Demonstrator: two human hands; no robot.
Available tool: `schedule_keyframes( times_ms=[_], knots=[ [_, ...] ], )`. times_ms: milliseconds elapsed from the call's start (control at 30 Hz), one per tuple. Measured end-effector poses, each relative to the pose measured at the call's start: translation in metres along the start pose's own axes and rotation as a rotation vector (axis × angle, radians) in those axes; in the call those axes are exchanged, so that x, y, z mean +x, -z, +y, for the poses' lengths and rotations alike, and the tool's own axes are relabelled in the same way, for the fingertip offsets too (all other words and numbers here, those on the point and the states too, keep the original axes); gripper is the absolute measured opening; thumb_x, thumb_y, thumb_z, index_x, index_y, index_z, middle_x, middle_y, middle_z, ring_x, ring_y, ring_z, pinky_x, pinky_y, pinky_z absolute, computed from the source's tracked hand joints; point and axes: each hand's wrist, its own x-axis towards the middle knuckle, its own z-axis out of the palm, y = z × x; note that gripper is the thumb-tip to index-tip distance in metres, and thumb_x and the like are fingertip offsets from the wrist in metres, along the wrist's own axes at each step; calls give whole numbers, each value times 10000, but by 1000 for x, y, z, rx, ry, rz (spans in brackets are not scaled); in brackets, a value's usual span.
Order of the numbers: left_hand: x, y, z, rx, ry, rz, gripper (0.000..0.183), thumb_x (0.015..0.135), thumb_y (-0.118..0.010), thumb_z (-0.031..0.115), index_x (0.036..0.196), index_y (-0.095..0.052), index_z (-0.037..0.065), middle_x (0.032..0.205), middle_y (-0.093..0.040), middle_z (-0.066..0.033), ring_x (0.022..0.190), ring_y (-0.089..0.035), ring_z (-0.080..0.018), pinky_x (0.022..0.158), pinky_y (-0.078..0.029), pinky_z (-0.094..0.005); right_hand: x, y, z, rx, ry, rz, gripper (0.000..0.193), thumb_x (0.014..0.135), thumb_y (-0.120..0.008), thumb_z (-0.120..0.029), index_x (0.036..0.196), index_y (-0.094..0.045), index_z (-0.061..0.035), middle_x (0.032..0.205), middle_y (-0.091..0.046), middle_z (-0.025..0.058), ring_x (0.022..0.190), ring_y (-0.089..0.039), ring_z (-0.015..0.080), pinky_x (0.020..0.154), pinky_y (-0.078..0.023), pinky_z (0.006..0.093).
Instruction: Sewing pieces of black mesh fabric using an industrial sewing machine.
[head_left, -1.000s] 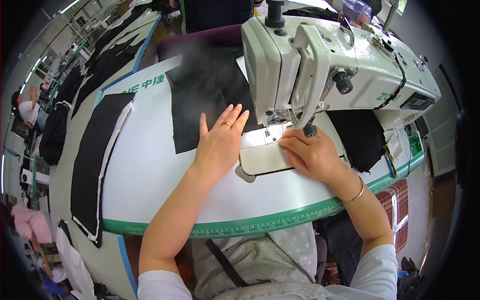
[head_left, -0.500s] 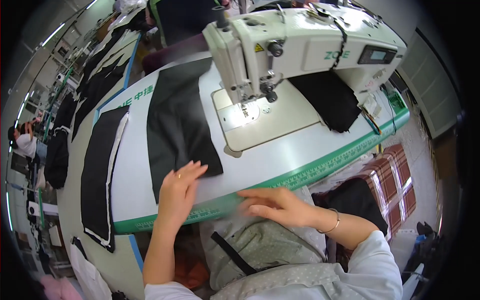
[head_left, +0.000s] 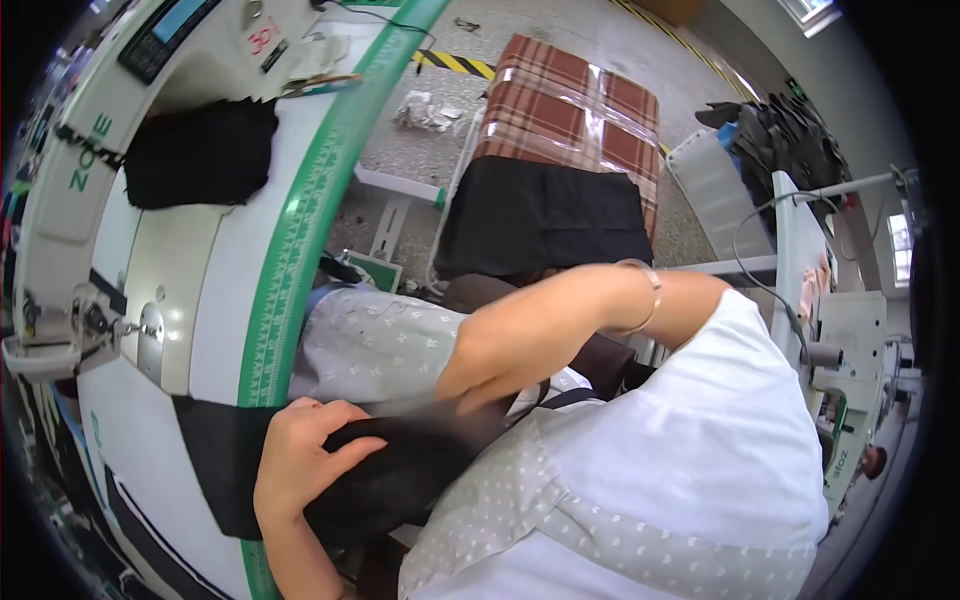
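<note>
Since the black cloth [head_left: 385, 490] looks light and soft, we'd hold its edges; our left hand [head_left: 300, 455] grips it; our right hand [head_left: 485, 360] is too blurred to tell.

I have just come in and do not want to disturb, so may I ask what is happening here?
A person beside a sewing machine is handling a black cloth that lies partly on the white table and reaches over its green edge. The left hand holds the cloth near that edge; the right hand is blurred, so its grip is unclear. A dark fabric stack lies by the machine, and folded black fabric rests on a plaid bundle.
</note>
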Motion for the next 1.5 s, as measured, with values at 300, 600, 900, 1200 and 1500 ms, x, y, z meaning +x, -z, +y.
schedule_keyframes(
  times_ms=[300, 600, 900, 1200, 1500],
  knots=[
    [150, -51, -15, 303, -84, 332, 101, 884, -716, 117, 974, -737, 76, 978, -732, -122, 864, -695, -357, 743, -538, -434, -226, 69, 27, -901, -812, 812, 207, 909, -713, -103, 1098, -735, -21, 934, -744, 171, 875, -723, 326, 782, -557, 368],
    [244, -143, -56, 377, -311, 559, 354, 878, -609, 9, 1180, -751, 125, 1202, -747, -66, 1158, -691, -265, 971, -515, -449, -321, -29, 112, -1142, -866, 1073, 341, 875, -574, 35, 1146, -748, -75, 1196, -743, 113, 1185, -667, 314, 1034, -504, 412],
    [94, -136, -65, -44, -69, 2, 550, 918, -713, 243, 1433, -571, 113, 1509, -514, -161, 1440, -439, -334, 1160, -374, -525, -245, -95, 182, -775, -1041, 370, 600, 719, -795, -56, 1298, -645, -105, 1570, -441, 129, 1451, -405, 338, 1225, -250, 570],
    [-298, 27, -95, 67, 833, 1352, 123, 969, -637, 100, 1004, -710, 7, 938, -727, -76, 894, -677, -177, 845, -518, -319, 42, -14, 125, -686, -82, 367, 289, 784, -652, 107, 1050, -688, -1, 1068, -703, 159, 1018, -672, 358, 887, -548, 432],
    [-444, -6, -124, 546, 1390, 1066, 140, 867, -746, 75, 994, -706, 33, 875, -710, -127, 848, -694, -316, 721, -523, -403, 126, -29, 72, -554, 208, 194, 335, 700, -647, 157, 984, -700, -12, 905, -710, 146, 828, -689, 350, 724, -543, 418]
  ],
)
